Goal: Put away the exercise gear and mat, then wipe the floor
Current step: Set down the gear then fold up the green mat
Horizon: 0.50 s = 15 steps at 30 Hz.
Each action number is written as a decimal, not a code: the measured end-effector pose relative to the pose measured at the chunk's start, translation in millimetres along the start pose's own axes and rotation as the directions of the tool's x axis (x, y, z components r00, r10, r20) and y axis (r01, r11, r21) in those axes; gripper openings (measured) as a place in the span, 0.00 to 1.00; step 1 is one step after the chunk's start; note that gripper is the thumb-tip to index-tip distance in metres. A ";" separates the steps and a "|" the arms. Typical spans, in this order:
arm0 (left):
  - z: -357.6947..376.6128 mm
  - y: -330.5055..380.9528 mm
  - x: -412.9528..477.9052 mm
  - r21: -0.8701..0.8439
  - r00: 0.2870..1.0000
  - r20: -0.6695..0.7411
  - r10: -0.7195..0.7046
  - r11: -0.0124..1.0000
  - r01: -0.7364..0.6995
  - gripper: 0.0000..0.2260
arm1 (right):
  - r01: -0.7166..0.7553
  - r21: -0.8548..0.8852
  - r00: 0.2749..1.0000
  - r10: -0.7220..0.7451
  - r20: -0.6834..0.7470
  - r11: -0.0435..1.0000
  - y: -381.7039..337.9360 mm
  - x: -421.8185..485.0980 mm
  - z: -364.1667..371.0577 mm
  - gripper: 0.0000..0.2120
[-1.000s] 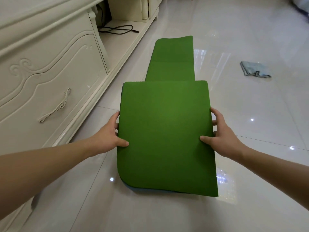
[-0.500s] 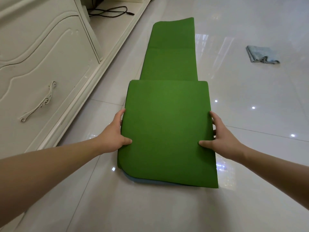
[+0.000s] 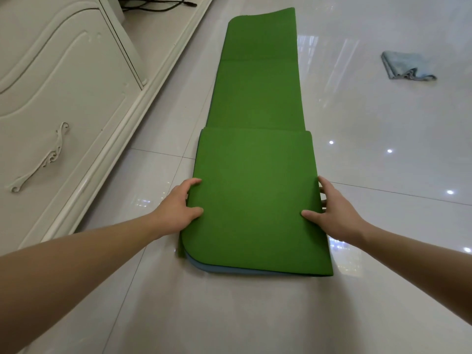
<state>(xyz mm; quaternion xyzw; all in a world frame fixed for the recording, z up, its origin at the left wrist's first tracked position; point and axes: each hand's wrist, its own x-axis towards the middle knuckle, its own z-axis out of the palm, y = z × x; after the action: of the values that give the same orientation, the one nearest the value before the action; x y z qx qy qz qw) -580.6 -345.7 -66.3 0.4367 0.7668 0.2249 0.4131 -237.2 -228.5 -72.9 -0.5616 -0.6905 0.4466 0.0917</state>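
A green exercise mat (image 3: 255, 195) with a blue underside lies on the glossy white tile floor, its near part folded over into a thick stack and its far part stretched flat away from me. My left hand (image 3: 178, 208) grips the stack's left edge, thumb on top. My right hand (image 3: 332, 210) grips the right edge the same way, fingers tucked under. A crumpled grey-blue cloth (image 3: 406, 66) lies on the floor at the far right.
A cream cabinet (image 3: 58, 103) with an ornate drawer handle (image 3: 40, 159) runs along the left. Black cables (image 3: 153, 3) lie on its low shelf at the top left. Tile floor (image 3: 383, 226) spreads to the right and in front of me.
The folded stack has come down lower and flatter against the floor with both hands still on its sides. My view has tilted down and forward, so the cabinet and cloth sit higher.
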 end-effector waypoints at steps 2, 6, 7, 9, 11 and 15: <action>0.8 -0.8 0.3 -0.017 1.000 0.015 -0.014 1.000 0.014 0.30 | -0.018 -0.020 1.000 0.018 0.002 1.000 -0.9 1.0 2.8 0.43; 4.3 0.5 0.1 -0.027 0.999 0.014 -0.032 0.999 0.033 0.29 | -0.056 -0.045 0.998 0.056 -0.010 0.997 -3.1 1.9 5.0 0.44; 5.0 0.7 -0.1 -0.037 0.999 0.010 -0.042 0.998 0.042 0.29 | -0.077 -0.006 0.997 0.077 -0.002 0.997 -4.1 1.7 4.8 0.43; 5.5 1.2 0.3 -0.070 0.998 0.009 -0.061 0.996 0.062 0.28 | -0.123 0.097 0.992 0.121 0.026 0.988 -6.6 -0.3 3.4 0.42; 4.6 3.6 -0.4 -0.108 0.996 0.025 -0.083 0.990 0.085 0.27 | -0.165 0.177 0.986 0.157 0.055 0.970 -9.7 -1.6 1.2 0.41; 4.7 -0.8 -4.2 -0.168 0.987 0.081 -0.141 0.974 0.153 0.29 | -0.212 0.214 0.976 0.197 0.091 0.954 -12.0 -6.7 0.1 0.41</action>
<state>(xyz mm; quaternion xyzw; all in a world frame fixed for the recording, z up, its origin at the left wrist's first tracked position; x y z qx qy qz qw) -576.0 -349.8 -67.7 0.3487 0.7600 0.2446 0.4910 -243.3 -233.9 -61.9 -0.6007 -0.5770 0.5470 0.0836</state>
